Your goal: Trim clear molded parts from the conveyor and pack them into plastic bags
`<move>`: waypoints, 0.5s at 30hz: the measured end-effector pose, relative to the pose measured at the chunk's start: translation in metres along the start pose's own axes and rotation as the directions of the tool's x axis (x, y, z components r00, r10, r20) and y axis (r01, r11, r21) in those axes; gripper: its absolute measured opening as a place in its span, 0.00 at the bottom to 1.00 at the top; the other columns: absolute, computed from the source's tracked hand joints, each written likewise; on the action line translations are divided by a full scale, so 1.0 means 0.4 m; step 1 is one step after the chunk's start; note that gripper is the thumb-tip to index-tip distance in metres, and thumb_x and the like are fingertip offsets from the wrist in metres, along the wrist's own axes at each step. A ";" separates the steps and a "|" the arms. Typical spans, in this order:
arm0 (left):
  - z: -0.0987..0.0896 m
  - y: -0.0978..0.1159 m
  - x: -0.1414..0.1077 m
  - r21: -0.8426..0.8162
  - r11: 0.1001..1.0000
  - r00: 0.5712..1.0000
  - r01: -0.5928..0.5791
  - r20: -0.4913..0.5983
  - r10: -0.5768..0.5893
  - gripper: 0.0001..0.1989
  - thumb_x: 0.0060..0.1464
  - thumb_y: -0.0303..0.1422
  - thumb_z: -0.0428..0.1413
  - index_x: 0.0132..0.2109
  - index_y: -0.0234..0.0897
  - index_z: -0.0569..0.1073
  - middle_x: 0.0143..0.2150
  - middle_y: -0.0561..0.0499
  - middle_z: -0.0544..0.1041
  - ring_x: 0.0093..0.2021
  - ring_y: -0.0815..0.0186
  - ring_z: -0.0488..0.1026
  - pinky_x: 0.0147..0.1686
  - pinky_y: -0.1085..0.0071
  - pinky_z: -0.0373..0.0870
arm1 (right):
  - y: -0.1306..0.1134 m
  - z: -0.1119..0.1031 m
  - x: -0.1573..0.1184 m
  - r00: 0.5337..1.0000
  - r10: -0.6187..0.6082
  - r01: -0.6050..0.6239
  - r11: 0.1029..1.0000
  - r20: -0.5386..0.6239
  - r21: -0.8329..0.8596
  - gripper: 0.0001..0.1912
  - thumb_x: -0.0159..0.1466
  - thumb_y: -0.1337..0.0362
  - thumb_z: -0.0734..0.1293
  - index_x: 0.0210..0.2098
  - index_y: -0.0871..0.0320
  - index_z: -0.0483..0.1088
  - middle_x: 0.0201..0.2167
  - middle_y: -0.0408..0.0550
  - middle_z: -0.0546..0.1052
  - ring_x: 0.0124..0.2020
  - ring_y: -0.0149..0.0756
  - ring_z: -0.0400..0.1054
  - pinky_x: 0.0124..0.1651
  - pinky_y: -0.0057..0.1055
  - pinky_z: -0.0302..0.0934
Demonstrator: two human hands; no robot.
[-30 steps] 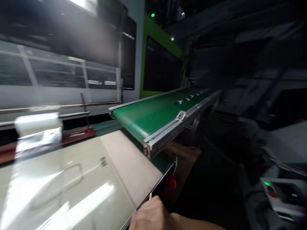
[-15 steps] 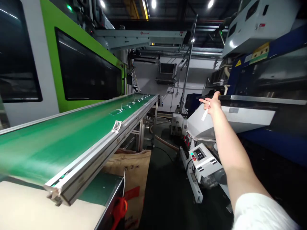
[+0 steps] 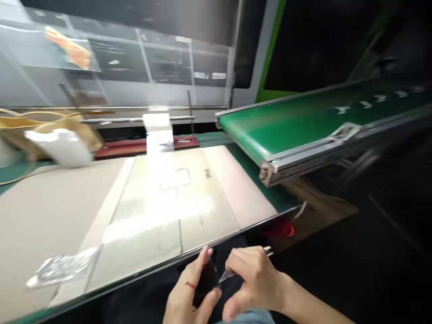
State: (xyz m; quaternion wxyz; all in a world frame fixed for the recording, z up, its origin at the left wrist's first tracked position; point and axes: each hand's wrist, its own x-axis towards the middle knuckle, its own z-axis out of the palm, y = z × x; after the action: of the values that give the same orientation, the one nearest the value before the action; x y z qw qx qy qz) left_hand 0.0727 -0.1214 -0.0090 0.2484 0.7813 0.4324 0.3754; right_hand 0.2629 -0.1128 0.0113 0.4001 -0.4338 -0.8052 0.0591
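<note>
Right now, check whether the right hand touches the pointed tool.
Touching: the head view shows the right hand gripping the pointed tool, its tip sticking out.

Green-topped workbench with dark front edge (image 3: 278,198) before me, bearing flat beige board (image 3: 60,202), glossy cream rectangular sheet (image 3: 135,252), crumpled shiny clear plastic (image 3: 64,266) near left, long dark-red flat bar (image 3: 124,147) along the back.

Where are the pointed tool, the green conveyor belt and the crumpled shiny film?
Pointed tool (image 3: 227,274), head view: exposed tip.
Green conveyor belt (image 3: 297,123), head view: top surface.
Crumpled shiny film (image 3: 64,267), head view: middle.
</note>
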 end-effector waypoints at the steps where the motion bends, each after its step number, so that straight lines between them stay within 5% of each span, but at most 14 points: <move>1: -0.009 0.006 -0.011 0.021 1.000 1.000 0.003 -0.015 -0.002 0.30 0.54 0.31 0.52 0.61 0.49 0.53 0.55 0.52 0.69 0.51 0.62 0.70 0.49 0.66 0.70 | -0.014 0.031 0.014 0.999 -0.029 0.029 0.999 -0.031 0.013 0.37 0.52 0.30 0.46 0.16 0.58 0.59 0.13 0.40 0.62 0.15 0.25 0.54 0.21 0.28 0.42; 10: -0.073 0.018 -0.094 0.116 0.990 0.992 0.075 -0.106 -0.063 0.27 0.54 0.30 0.53 0.60 0.42 0.56 0.54 0.46 0.69 0.52 0.59 0.68 0.49 0.65 0.70 | -0.057 0.144 0.070 0.990 -0.142 0.142 0.982 -0.007 0.126 0.37 0.50 0.29 0.43 0.14 0.57 0.51 0.10 0.39 0.57 0.13 0.24 0.48 0.19 0.29 0.38; 15: -0.102 0.010 -0.114 0.202 0.979 0.995 -0.004 -0.098 0.024 0.27 0.54 0.28 0.53 0.60 0.37 0.56 0.52 0.43 0.70 0.51 0.60 0.69 0.47 0.66 0.72 | -0.075 0.183 0.059 0.989 -0.142 0.147 0.984 -0.051 0.102 0.38 0.51 0.30 0.41 0.13 0.58 0.52 0.10 0.39 0.55 0.14 0.24 0.45 0.20 0.29 0.37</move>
State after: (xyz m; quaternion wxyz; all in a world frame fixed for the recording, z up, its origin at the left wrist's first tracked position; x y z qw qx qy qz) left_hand 0.0261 -0.1602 0.0013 0.1434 0.7857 0.4746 0.3699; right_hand 0.1853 -0.0954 -0.0106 0.4430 -0.3536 -0.8214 0.0629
